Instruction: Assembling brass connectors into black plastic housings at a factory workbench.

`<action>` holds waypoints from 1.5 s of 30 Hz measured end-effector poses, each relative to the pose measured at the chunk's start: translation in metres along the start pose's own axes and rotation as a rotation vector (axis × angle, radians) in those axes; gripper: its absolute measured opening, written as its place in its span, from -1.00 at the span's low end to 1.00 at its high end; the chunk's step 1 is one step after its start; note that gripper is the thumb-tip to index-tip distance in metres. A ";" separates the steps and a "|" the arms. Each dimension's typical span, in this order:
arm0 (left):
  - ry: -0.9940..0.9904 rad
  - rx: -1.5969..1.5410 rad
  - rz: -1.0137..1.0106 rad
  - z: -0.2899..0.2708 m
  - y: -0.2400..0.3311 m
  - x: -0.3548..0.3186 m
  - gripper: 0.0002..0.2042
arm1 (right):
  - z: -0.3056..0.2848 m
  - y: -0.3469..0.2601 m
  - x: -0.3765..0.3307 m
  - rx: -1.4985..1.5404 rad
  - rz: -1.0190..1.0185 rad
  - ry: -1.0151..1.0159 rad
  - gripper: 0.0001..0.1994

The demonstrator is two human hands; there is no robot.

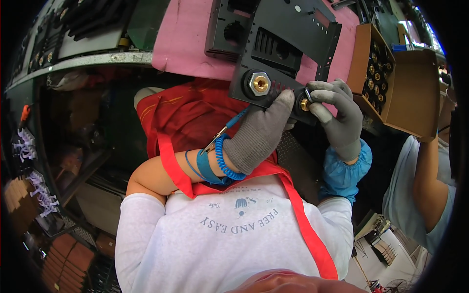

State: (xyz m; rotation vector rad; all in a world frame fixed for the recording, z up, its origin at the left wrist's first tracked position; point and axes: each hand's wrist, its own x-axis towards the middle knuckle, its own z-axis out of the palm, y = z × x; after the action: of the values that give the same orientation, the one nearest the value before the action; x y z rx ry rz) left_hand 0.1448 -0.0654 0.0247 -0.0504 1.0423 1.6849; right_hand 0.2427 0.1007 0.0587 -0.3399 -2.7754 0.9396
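Observation:
A black sheet-metal housing (273, 29) with slots and cut-outs lies on a pink mat, its near panel turned toward me. On that panel's left, a brass threaded fitting (261, 84) sits inside a large silver hex nut (254, 90). My left hand (264, 128), in a grey glove, grips the panel's lower edge, thumb on the face and fingers behind. At the panel's right end a second brass fitting (305, 104) sticks out. My gloved right hand (339, 105) pinches a silver nut (308, 94) at this fitting; whether it is threaded on cannot be seen.
Right of the mat (190, 44) stands an open cardboard box (362, 53) of black-and-brass fittings (375, 75). Another person's arm (430, 180) is beyond it. A blue coiled cord (222, 158) with a clip circles my left wrist. Dark shelving (78, 122) stands at left.

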 end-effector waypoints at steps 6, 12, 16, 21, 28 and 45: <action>0.001 -0.098 0.026 0.002 0.005 -0.001 -0.77 | 0.004 0.001 -0.006 -0.239 -0.260 0.142 -0.75; 0.055 -0.053 0.014 0.002 0.006 -0.001 -0.79 | 0.003 -0.011 -0.005 -0.359 -0.376 0.086 -0.74; 0.016 -0.043 0.029 0.001 0.006 -0.001 -0.79 | 0.007 -0.017 -0.002 -0.425 -0.285 0.160 -0.75; 0.053 -0.060 0.048 -0.002 0.001 -0.001 -0.79 | 0.001 -0.017 0.001 -0.345 -0.280 0.028 -0.77; 0.033 -0.013 0.015 -0.002 -0.003 -0.002 -0.76 | 0.015 -0.017 0.001 -0.312 -0.288 0.123 -0.74; 0.000 -0.087 0.084 -0.004 0.013 -0.005 -0.79 | 0.005 -0.024 0.004 -0.318 -0.320 0.095 -0.77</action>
State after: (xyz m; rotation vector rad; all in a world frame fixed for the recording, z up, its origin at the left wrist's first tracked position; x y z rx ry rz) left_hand 0.1347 -0.0721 0.0329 -0.0640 0.9822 1.8064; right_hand 0.2336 0.0805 0.0697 0.0192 -2.7725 0.3995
